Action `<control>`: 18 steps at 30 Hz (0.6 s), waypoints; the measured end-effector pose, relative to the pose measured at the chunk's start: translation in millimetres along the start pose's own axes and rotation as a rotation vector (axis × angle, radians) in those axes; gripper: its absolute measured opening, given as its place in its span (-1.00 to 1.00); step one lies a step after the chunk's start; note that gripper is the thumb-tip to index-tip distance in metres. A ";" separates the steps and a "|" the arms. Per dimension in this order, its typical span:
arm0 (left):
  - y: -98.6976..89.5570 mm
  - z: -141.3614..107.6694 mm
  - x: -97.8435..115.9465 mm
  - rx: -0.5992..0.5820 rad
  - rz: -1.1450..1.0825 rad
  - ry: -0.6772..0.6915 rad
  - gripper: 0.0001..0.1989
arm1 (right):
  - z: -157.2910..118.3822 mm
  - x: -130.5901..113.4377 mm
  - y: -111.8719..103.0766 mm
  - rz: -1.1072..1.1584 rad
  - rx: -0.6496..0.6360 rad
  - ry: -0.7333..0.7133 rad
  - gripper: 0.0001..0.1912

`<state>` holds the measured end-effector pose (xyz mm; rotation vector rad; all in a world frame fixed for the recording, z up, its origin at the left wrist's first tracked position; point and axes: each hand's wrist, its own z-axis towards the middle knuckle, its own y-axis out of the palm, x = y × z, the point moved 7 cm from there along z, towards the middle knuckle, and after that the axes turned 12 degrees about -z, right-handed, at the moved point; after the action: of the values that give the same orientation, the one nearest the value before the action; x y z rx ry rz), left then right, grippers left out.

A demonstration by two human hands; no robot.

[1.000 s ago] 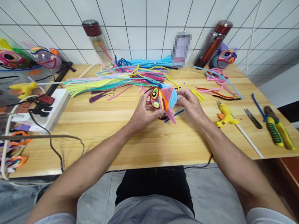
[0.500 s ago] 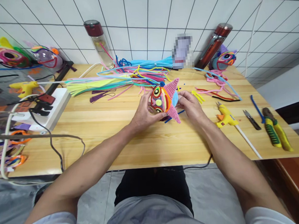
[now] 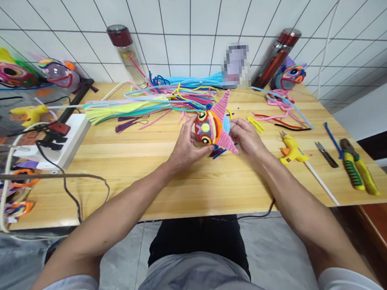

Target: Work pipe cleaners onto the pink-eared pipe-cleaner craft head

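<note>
Between both hands is a pipe-cleaner animal head (image 3: 216, 128), with yellow-ringed eyes, red and orange bands, two pink pointed ears and a light blue back. My left hand (image 3: 187, 143) is closed around its face side, thumb below and fingers above. At the light blue back, my right hand (image 3: 246, 134) grips with thumb and fingers pinched; the exact spot under the fingertips is hidden. The head is held above the wooden table (image 3: 156, 183). Behind it lies a heap of coloured pipe cleaners (image 3: 128, 110).
To the right lie a yellow glue gun (image 3: 293, 150) with a white stick, small snips (image 3: 326, 154) and green-yellow pliers (image 3: 356, 166). A power strip (image 3: 70, 140) with cables sits left. Two bottles (image 3: 127, 57) and a blurred phone-like item stand at the wall. Finished heads (image 3: 290, 76) are at the edges.
The animal head has turned slightly in my hands, so its eyes and pink ears face more upward to the camera. Both hands stay in nearly the same place.
</note>
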<state>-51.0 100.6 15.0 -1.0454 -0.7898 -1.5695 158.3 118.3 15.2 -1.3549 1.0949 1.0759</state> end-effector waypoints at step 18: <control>-12.5 4.3 3.3 0.121 0.282 -0.099 0.07 | 1.6 7.7 5.6 0.040 -0.061 -0.028 -0.54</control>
<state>-62.4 106.1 20.0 -1.0998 -0.7582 -1.2243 154.2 119.2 6.5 -1.3670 1.0804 1.1619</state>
